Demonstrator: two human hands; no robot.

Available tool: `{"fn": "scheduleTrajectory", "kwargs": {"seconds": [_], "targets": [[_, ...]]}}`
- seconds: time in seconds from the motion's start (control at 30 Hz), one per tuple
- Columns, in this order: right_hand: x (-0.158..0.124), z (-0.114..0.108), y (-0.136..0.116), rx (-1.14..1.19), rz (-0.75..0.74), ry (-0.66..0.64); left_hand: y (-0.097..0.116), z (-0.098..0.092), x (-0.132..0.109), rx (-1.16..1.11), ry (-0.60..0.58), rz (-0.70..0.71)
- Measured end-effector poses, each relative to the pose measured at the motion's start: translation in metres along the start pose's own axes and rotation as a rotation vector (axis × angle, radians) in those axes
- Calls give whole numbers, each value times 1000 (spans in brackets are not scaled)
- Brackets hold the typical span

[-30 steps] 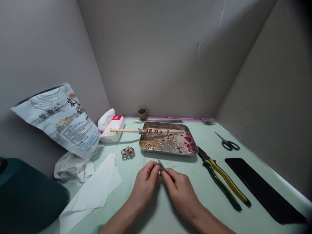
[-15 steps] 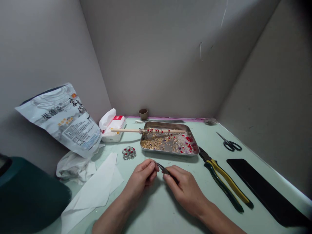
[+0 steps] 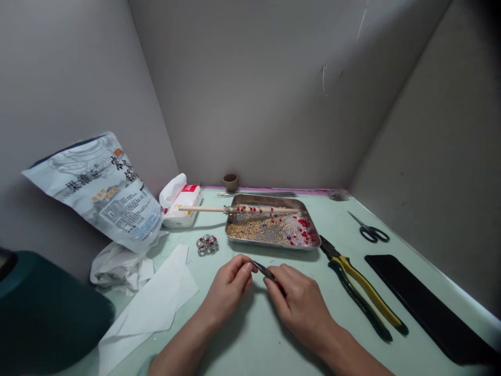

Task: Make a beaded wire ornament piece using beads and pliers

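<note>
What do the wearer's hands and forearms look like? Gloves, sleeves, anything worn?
Left hand and right hand: bare, no gloves, no rings or wristwear visible. Left forearm and right forearm look uncovered within frame. Greenish edge beside the left forearm could be a sleeve; can't tell. No markings or cables visible.

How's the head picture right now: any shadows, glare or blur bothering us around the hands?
Head view: soft shadows on the green tabletop below the left hand and right hand; a bright strip along the tabletop's right edge; top right corner falls to black; the dark tool reads clearly enough, but fine detail at its tip is too small to make out.
</note>
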State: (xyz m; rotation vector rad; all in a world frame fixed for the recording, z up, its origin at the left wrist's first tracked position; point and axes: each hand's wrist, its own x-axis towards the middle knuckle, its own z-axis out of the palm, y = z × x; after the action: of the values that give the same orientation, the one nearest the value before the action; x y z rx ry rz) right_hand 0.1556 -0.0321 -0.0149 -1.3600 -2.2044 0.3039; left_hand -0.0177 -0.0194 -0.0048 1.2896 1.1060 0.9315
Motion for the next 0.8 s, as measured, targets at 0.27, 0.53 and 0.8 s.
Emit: {"fn": "scheduleTrajectory", "kwargs": {"seconds": [0.27, 0.53, 0.8], "targets": [[-2, 5, 1, -58, -54, 100, 1, -1, 1, 58, 5, 9], [0, 0, 0, 100, -13, 44, 6, -2, -2, -185, -70, -86], [6, -16, 8, 56, -152, -56, 8, -15, 0, -108, -167, -103]]}}
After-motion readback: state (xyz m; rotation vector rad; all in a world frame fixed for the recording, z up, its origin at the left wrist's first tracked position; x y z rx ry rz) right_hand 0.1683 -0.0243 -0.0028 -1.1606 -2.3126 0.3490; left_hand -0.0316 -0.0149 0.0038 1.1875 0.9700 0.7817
